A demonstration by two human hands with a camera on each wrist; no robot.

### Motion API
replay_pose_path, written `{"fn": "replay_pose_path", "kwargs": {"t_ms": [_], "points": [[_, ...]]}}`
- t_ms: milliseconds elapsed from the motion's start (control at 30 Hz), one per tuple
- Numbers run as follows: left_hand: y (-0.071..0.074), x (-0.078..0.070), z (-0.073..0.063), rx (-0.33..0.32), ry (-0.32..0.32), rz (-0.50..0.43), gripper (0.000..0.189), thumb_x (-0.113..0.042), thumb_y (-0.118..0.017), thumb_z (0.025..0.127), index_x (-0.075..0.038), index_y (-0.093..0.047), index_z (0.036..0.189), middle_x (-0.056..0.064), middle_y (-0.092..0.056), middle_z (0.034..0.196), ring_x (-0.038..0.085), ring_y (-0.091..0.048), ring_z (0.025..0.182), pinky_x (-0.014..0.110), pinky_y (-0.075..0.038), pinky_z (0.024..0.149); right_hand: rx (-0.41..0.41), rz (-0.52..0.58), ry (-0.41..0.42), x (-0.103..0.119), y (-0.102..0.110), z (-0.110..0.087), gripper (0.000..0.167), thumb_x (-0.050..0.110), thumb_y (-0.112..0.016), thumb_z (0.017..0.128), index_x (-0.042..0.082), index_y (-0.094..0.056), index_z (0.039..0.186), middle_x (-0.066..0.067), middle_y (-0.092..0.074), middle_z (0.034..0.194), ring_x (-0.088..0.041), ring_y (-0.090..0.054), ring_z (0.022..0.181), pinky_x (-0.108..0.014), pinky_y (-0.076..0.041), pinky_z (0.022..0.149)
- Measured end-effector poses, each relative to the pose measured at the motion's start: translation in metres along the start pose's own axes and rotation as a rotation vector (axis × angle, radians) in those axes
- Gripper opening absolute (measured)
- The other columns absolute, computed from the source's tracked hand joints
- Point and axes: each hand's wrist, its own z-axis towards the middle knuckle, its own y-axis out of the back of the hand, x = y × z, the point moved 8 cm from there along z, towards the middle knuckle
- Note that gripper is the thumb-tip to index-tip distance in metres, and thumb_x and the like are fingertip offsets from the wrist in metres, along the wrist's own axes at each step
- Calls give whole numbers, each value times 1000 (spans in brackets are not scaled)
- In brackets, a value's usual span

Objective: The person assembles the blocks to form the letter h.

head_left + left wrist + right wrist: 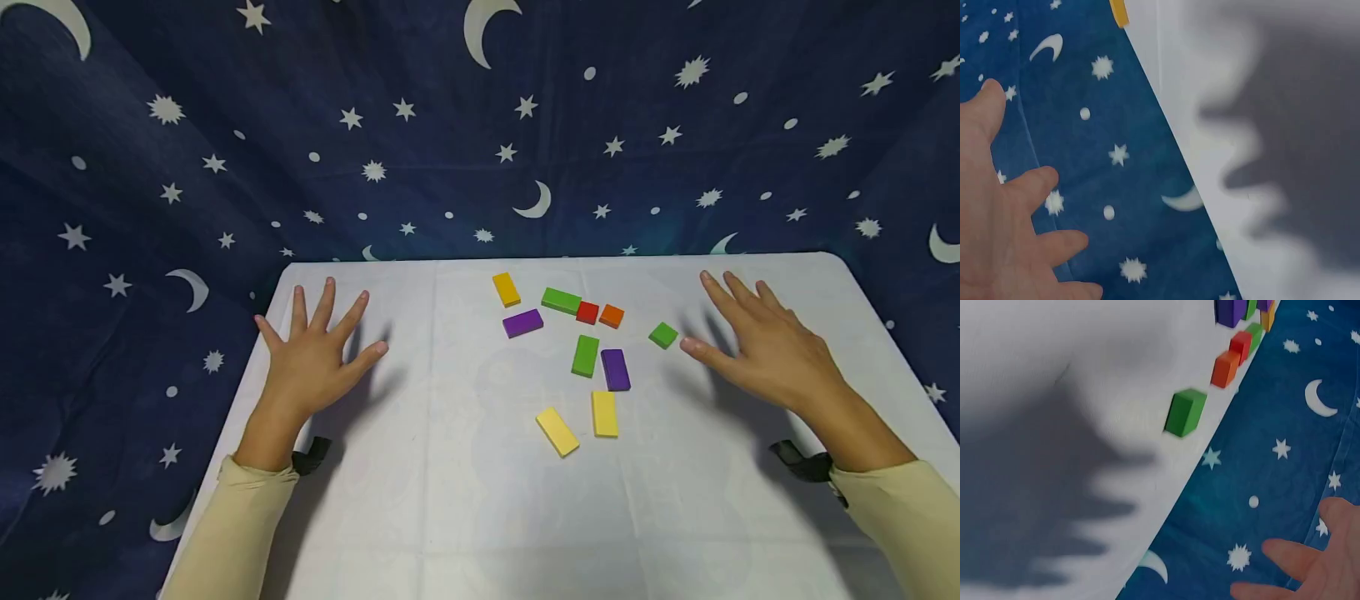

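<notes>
Both hands hover spread and empty above a white table (450,517). My left hand (315,354) is over the table's left part, fingers splayed; its fingers (1016,206) show in the left wrist view. My right hand (757,342) is at the right, thumb close to a small green block (663,335) (1185,412). Between the hands lie coloured blocks: orange-yellow (506,289), long green (561,300), red (587,312), orange (612,316), purple (522,322), upright green (585,356), purple (616,370), and two yellow (604,414) (557,432).
A dark blue cloth with white stars and moons (480,125) hangs behind and around the table. Black wrist straps (806,462) sit at both cuffs. Bare white tabletop lies near the front edge and at the left.
</notes>
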Motion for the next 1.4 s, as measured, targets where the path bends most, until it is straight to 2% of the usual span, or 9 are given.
{"fn": "replay_pose_path", "kwargs": {"t_ms": [167,267,367,467,600,700,900,1100,1400], "points": [[-10,-26,10,-14,-34,-71,76,-75,-41,97,-36,-28,162,11,-20,171,48,-12,157,87,-1,108,45,23,1,14,-4,0,99,77,-52,90,35,-2,165,-26,-32,163,-52,-33,146,-86,-33,93],[-17,-42,17,-36,-73,-103,72,-70,-41,100,-32,-33,161,14,-34,166,47,-31,150,81,-19,111,42,27,22,25,-5,1,96,77,-52,90,37,-5,164,-30,-44,154,-52,-46,137,-81,-41,90],[-24,-59,25,-60,-122,-151,65,-60,-45,103,-25,-42,157,17,-50,153,46,-50,135,71,-40,104,36,47,57,37,-7,1,92,75,-53,91,35,-15,164,-27,-57,145,-51,-53,130,-76,-46,89],[-31,-75,33,-52,-153,-235,55,-51,-51,104,-19,-55,149,16,-62,138,41,-61,123,61,-50,95,41,96,100,50,-13,2,84,69,-57,93,28,-31,162,-20,-68,133,-47,-58,127,-72,-47,94],[-42,-95,47,5,-167,-408,42,-39,-58,104,-14,-67,136,12,-69,125,33,-66,113,52,-53,95,51,253,176,71,-23,4,69,54,-66,95,15,-52,151,-14,-74,120,-38,-66,115,-61,-53,94],[-49,-110,58,24,-172,-522,35,-32,-63,101,-11,-72,128,11,-73,115,27,-68,102,46,-54,91,70,395,244,89,-29,6,53,42,-72,95,12,-64,138,-5,-76,109,-24,-70,102,-44,-60,86],[-68,-133,72,74,-91,-653,31,-28,-68,98,-12,-75,124,12,-73,110,27,-69,102,43,-55,90,176,551,302,120,-49,8,40,37,-78,91,14,-74,124,10,-72,90,-10,-65,79,-24,-54,68],[-86,-153,83,122,-42,-684,34,-27,-72,96,-10,-74,125,13,-71,108,26,-67,102,41,-53,91,344,626,256,142,-73,7,42,39,-80,89,14,-75,121,5,-71,93,-14,-68,72,-25,-52,62],[-93,-169,92,111,-12,-607,32,-24,-75,94,-5,-76,120,15,-72,110,28,-66,106,40,-52,95,335,531,330,170,-87,2,37,34,-89,78,14,-78,108,10,-72,88,-3,-63,74,-23,-51,67]]}}
